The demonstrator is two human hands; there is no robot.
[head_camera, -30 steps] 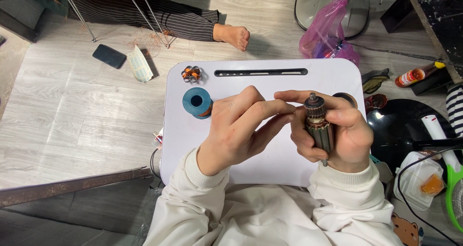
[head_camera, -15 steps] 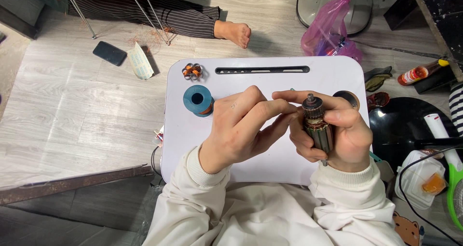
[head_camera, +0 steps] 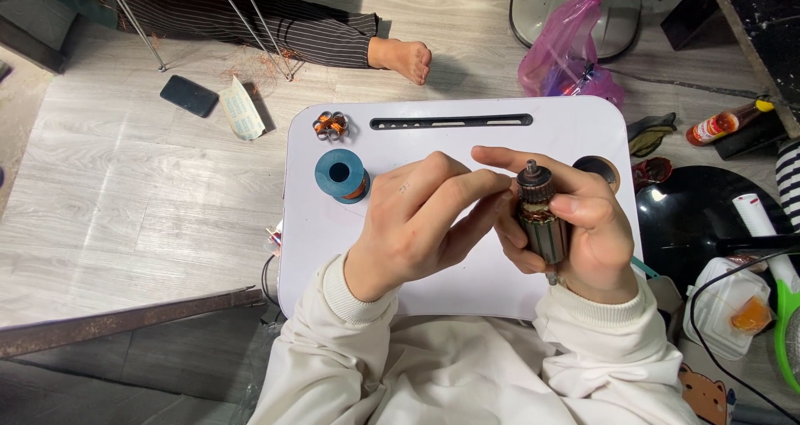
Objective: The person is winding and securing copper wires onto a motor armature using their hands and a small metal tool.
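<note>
Right hand [head_camera: 583, 233] closed around motor armature [head_camera: 540, 217], held upright above the white lap desk [head_camera: 467, 150]. Left hand [head_camera: 417, 225] pinches at its commutator end. Blue wire spool [head_camera: 340, 175] lies left of the left hand.

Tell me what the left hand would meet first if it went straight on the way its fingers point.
Probably the motor rotor in the right hand; the left hand fingertips already seem to touch it.

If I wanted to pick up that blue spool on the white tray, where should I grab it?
Probably by its round rim, from above. The blue spool stands on end on the white tray, hole facing up, with bare tray all around it, so fingers can close on opposite sides of the top flange.
</note>
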